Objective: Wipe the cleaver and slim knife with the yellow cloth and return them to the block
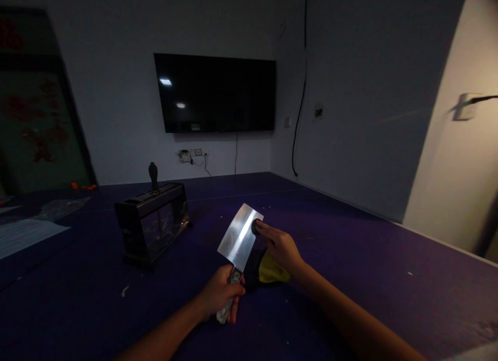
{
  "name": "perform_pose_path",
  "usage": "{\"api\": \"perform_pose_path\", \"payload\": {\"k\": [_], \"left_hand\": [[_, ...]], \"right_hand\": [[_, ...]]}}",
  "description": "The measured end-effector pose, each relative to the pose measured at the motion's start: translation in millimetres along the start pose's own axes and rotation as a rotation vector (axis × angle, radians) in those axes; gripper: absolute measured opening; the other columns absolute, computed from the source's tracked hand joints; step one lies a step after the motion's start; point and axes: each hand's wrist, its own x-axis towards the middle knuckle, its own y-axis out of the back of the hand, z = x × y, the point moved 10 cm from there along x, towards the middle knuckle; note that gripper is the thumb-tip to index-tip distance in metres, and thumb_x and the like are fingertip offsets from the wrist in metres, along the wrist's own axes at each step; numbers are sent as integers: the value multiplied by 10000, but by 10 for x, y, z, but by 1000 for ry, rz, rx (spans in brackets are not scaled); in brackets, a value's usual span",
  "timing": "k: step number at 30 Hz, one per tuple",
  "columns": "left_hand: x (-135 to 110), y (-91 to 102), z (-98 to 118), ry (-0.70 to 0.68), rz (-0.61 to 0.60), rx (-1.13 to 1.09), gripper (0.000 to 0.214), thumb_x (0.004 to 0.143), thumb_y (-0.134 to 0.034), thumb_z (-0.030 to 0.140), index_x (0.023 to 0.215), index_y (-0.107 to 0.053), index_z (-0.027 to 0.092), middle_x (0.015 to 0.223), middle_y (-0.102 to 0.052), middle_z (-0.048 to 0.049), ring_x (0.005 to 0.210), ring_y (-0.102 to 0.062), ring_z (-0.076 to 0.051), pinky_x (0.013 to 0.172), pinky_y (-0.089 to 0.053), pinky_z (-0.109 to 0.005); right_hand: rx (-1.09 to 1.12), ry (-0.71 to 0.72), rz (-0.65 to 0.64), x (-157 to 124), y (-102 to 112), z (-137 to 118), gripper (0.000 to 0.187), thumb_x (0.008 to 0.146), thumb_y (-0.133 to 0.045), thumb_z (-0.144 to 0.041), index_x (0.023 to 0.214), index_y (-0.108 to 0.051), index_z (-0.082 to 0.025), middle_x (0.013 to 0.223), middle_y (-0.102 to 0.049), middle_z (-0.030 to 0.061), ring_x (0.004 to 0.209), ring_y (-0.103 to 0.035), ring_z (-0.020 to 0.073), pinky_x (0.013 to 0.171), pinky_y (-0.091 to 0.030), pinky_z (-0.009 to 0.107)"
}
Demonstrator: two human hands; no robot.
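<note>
My left hand (222,294) is wrapped round the grey patterned handle (224,310) of a cleaver. Its broad, shiny blade (238,237) tilts up and away from me. Between the fingertips of my right hand (280,246) is a small dark round piece (256,226), which meets the blade near its upper right edge. What that piece is I cannot make out. Under my right hand lies a yellow and dark cloth-like thing (271,269), partly hidden by the hand.
A black knife-block-like stand (153,200) with clear sides is to the left, a dark handle (153,174) rising from it. Paper (29,235) and clear plastic (62,208) lie at far left on the purple surface (342,262). A television (218,94) hangs on the wall.
</note>
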Motion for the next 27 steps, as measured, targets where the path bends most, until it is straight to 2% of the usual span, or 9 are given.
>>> {"api": "perform_pose_path", "payload": {"k": [6,15,22,27], "left_hand": [[-2,-13,28,-4,-9,27,220,627,-490,172,826,-398,180,431,-465,92,259,-434,-91,280,-283,-149],[-7,-23,28,0,3,52,233,618,-474,184,838,-394,182,428,-451,101,259,-455,-110,263,-312,-168],[36,26,-37,-1,32,33,250,622,-487,200,856,-403,170,424,-461,92,267,-463,-121,267,-318,-174],[48,64,-50,1,72,23,247,628,-486,200,859,-405,170,407,-447,96,261,-457,-122,268,-321,-177]], "right_hand": [[1,-55,59,15,99,174,413,752,-400,-68,1078,-603,-222,1209,-537,18,1036,-551,183,893,-447,335],[44,-54,94,6,111,168,341,800,-425,-133,1091,-598,-177,1184,-552,64,1033,-551,199,899,-443,342],[77,-26,16,-4,21,8,357,798,-422,-119,1106,-590,-186,1203,-533,61,1052,-536,194,902,-437,330],[60,31,-109,-22,-118,-225,371,792,-421,-105,1110,-590,-191,1215,-523,60,1020,-561,184,866,-457,296]]}}
